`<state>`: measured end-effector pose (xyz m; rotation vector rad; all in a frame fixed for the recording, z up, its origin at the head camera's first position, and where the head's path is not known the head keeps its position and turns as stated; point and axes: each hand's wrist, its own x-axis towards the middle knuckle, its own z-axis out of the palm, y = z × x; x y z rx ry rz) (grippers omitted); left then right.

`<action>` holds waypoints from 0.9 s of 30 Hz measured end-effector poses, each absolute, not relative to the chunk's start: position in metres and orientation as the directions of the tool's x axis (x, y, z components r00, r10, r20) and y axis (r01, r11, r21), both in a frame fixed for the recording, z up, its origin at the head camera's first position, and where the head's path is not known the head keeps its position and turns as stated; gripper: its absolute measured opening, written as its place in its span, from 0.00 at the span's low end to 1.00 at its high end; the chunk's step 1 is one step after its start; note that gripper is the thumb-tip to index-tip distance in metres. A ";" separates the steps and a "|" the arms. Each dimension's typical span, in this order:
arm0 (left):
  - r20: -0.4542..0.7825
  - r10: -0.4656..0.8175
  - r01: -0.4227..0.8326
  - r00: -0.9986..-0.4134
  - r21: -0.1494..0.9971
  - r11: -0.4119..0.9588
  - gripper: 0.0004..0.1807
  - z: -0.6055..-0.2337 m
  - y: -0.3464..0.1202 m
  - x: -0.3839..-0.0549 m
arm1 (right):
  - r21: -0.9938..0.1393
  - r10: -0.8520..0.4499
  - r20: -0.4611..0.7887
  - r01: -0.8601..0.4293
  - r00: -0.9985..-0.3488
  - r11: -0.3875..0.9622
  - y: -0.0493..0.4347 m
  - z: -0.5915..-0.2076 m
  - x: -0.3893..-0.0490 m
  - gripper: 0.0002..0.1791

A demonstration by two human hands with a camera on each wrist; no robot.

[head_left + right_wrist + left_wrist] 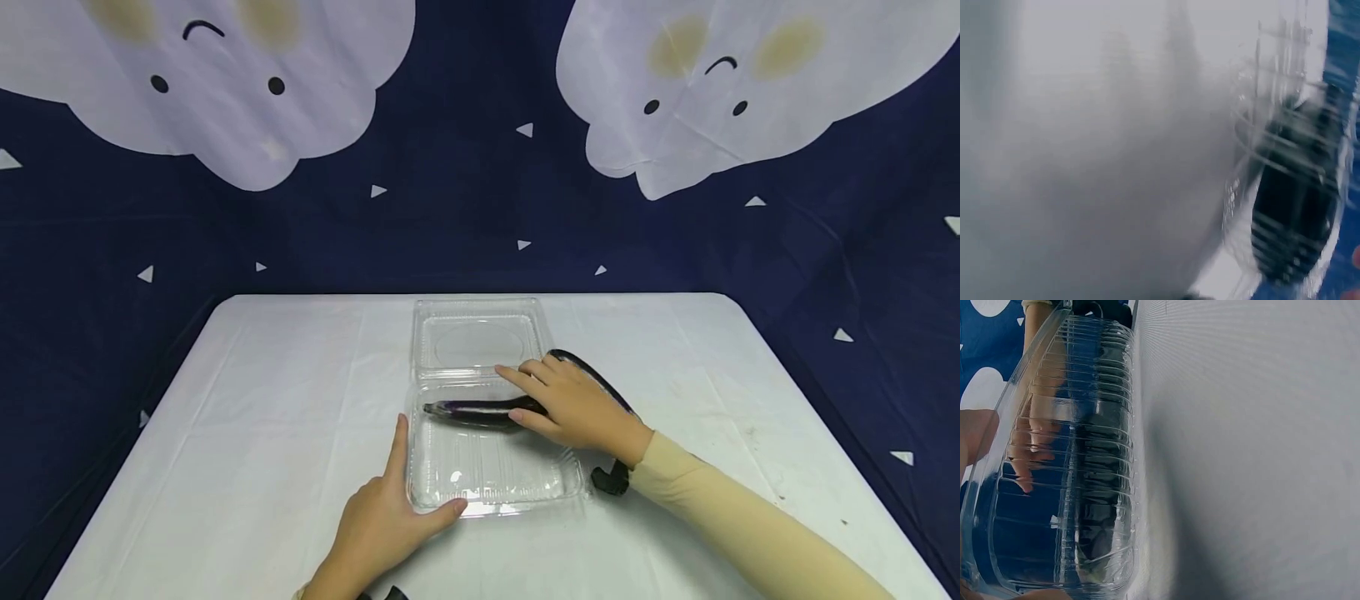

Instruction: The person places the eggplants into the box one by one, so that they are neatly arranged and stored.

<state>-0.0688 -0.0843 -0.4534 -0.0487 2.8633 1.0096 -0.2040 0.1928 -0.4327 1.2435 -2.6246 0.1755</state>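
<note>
A clear plastic clamshell box [495, 487] lies unfolded on the table, its lid [480, 337] toward the back. Inside the base, along the hinge side, lies a shiny dark eggplant [476, 411], its pale-tipped end to the left; the left wrist view shows the eggplant [1097, 487] through the ribbed wall. My right hand [573, 404] hovers above its right part, fingers extended, hiding that end. With spread, straight fingers my left hand [386, 508] touches the box's front left corner, thumb on the front rim and index finger along the left side.
A long, curved, shiny dark thing [592, 371] runs behind the right hand at the box's right side. A black device [611, 479] is by the right wrist. The white-covered table [262, 467] meets a dark blue cloth [465, 217] with clouds behind. The right wrist view is blurred.
</note>
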 end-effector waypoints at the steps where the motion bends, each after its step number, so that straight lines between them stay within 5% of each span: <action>1: -0.111 0.002 -0.068 -0.994 0.622 0.780 0.73 -0.453 -0.084 -0.069 | -0.016 -0.742 0.267 -0.772 -0.616 0.635 0.196 -0.432 -0.204 0.35; 13: -0.135 0.000 -0.086 -0.991 0.626 0.775 0.73 -0.454 -0.085 -0.068 | -0.076 -0.571 0.295 -0.615 -0.766 0.785 0.248 -0.419 -0.209 0.38; 20: -0.139 -0.004 -0.091 -0.990 0.623 0.777 0.73 -0.454 -0.085 -0.069 | -0.116 -0.384 0.125 -0.398 -0.915 0.910 0.279 -0.424 -0.207 0.41; 27: -0.136 -0.008 -0.092 -0.991 0.620 0.779 0.73 -0.455 -0.086 -0.068 | -0.147 -0.326 0.003 -0.323 -0.945 0.935 0.294 -0.439 -0.202 0.44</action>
